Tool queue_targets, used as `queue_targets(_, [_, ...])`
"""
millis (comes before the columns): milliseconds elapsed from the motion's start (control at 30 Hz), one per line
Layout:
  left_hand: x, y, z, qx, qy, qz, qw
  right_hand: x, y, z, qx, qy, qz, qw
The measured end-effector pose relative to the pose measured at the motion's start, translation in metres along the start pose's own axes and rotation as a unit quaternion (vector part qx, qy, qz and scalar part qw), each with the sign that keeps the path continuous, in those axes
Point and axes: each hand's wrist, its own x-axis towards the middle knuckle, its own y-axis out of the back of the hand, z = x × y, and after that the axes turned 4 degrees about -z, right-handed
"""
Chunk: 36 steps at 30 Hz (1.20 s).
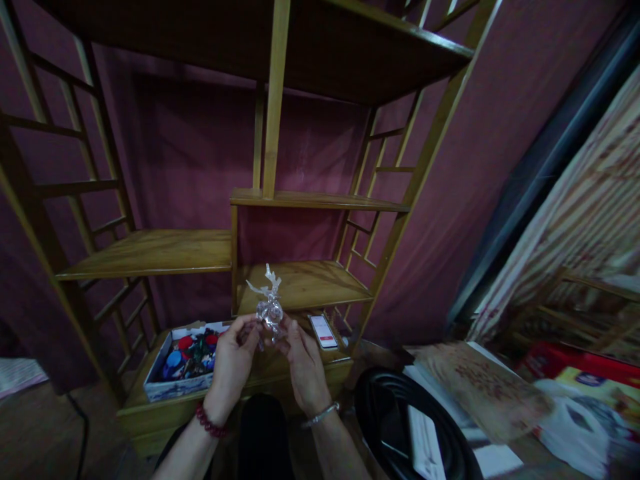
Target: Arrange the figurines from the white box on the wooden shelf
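Observation:
A clear, glassy deer figurine with branching antlers (270,310) is held upright between my two hands, in front of the wooden shelf unit. My left hand (235,357), with a red bead bracelet at the wrist, pinches it from the left side. On the other side my right hand (303,360), wearing a silver bangle, has its fingers closed on the lower right part. The fingers hide the figurine's base. Left of my left hand sits an open box (180,388) full of small coloured items. A lit phone (323,331) lies just beyond my right hand.
The wooden shelf unit (320,199) stands against a dark red wall, its boards at several heights. At lower right are a black coiled hose or cable (367,393), a white box-like item (425,440), papers and a white plastic bag (575,433). A curtain (565,193) hangs at right.

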Motion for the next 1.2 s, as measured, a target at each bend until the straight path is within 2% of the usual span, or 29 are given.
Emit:
queue_targets(333, [0.000, -0.005, -0.008, -0.017, 0.018, -0.048, 0.999, 0.001, 0.012, -0.006, -0.059, 0.001, 0.015, 0.998])
queue_targets(500, [0.001, -0.008, -0.008, -0.034, 0.031, -0.064, 0.997, 0.001, 0.019, -0.007, -0.070, -0.004, -0.006, 0.998])
queue_targets(700, [0.002, -0.011, -0.008, -0.018, 0.033, -0.063, 0.997, 0.003, 0.025, -0.002, -0.072, -0.015, -0.036, 0.997])
queue_targets(867, [0.004, -0.009, -0.010, 0.010, 0.026, -0.066, 0.997, 0.003, 0.024, -0.001, -0.090, -0.007, -0.020, 0.996])
queue_targets(1100, [-0.004, -0.009, -0.003, 0.082, -0.041, -0.031, 0.995, 0.003, 0.019, -0.002, -0.096, 0.010, 0.019, 0.995])
queue_targets(1200, [-0.009, -0.011, 0.000, 0.108, -0.086, -0.041, 0.990, 0.005, 0.020, 0.002, -0.106, 0.025, 0.038, 0.993])
